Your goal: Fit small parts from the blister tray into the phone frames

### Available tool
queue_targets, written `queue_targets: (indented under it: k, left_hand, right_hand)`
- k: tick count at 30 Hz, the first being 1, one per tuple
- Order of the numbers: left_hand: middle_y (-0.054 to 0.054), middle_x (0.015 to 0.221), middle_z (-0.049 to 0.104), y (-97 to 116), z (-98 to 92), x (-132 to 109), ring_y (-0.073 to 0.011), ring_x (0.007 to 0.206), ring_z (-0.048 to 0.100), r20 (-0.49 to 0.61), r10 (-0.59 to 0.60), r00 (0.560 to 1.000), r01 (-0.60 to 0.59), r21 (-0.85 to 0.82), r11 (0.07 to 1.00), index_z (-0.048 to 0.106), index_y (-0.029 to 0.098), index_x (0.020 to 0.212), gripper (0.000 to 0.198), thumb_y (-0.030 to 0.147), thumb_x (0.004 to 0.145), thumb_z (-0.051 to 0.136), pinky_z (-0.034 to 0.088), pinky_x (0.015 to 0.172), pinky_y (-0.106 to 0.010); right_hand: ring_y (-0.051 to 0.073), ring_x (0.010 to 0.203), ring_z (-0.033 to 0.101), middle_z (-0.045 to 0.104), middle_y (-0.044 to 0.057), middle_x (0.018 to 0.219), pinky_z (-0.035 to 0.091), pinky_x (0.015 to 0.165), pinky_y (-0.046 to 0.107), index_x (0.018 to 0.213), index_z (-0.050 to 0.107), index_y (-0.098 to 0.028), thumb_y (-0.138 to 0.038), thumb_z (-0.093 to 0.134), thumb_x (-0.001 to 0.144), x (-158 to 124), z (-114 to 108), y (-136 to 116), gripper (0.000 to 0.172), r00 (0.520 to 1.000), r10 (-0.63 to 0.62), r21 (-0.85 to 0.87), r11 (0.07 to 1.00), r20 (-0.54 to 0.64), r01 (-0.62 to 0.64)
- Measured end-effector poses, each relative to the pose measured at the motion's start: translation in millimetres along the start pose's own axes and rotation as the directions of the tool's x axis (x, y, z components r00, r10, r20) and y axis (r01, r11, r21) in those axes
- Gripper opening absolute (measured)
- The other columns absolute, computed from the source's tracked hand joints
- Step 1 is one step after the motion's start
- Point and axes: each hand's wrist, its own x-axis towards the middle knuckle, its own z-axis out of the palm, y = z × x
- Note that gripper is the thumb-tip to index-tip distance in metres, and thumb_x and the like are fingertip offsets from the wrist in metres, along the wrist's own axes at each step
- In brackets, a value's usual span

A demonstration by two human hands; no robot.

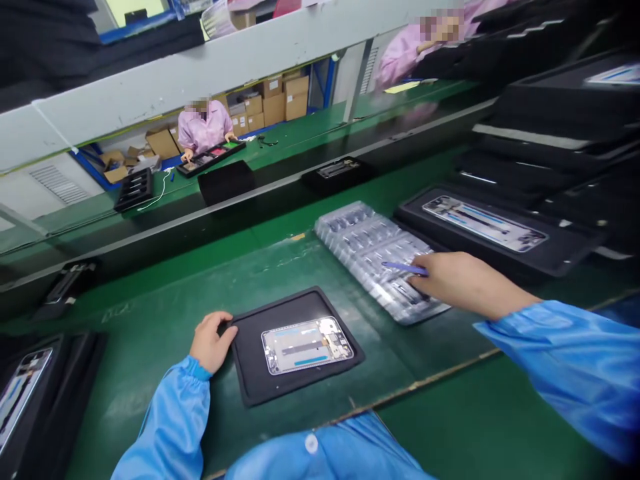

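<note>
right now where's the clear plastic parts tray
In the head view the clear plastic parts tray lies right of centre on the green bench, under the right hand, between two black trays.

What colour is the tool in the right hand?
Blue-purple tool, held in the right hand over the clear plastic tray; head view.
</note>
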Motion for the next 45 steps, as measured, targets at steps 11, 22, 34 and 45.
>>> queue_targets:
  k: [11,22,34,45]
  left_hand:
    - [-0.004,0.119,0.086,-9,-3.7,1,-0.0282,0.120,0.081,-0.043,-0.018,0.999,0.014,-0.092,0.996,0.078,0.029,0.102,0.023,0.026,0.088,0.059,0.062,0.115,-0.049]
    - [-0.006,0.117,0.088,-11,-3.4,11,-0.0301,0.118,0.082,-0.041,-0.026,0.999,0.024,-0.056,0.998,0.079,0.025,0.101,0.030,0.027,0.083,0.055,0.063,0.113,-0.050]
    - [-0.005,0.116,0.088,-6,-0.5,19,-0.0302,0.116,0.083,-0.049,-0.018,0.999,0.016,-0.030,0.999,0.081,0.026,0.100,0.031,0.025,0.081,0.056,0.064,0.110,-0.048]
    - [-0.007,0.115,0.086,1,-2.8,8,-0.0300,0.114,0.082,-0.118,0.063,0.991,-0.068,-0.041,0.997,0.077,0.025,0.094,0.022,0.024,0.088,0.055,0.064,0.108,-0.051]
  right_hand:
    - [0.037,0.106,0.077,0.084,0.022,0.116,0.053,0.090,0.040,0.131,0.079,-0.014,-0.053,0.062,0.099,3,-26,47,0.053,0.991,0.128,-0.018,0.992,0.034,-0.128]
    - [0.032,0.085,0.071,0.080,0.023,0.099,0.043,0.078,0.040,0.109,0.081,-0.013,-0.040,0.056,0.101,6,-25,60,0.038,0.964,0.262,0.010,0.965,-0.036,-0.262]
    - [0.020,0.079,0.072,0.085,0.012,0.099,0.046,0.077,0.033,0.117,0.087,-0.016,-0.023,0.066,0.094,6,-23,77,0.032,0.989,0.034,0.162,0.987,-0.147,-0.010]
    - [0.017,0.088,0.077,0.086,0.009,0.113,0.048,0.071,0.027,0.105,0.091,-0.020,-0.017,0.067,0.096,8,-8,80,0.025,0.917,-0.170,0.141,0.962,-0.360,0.234]
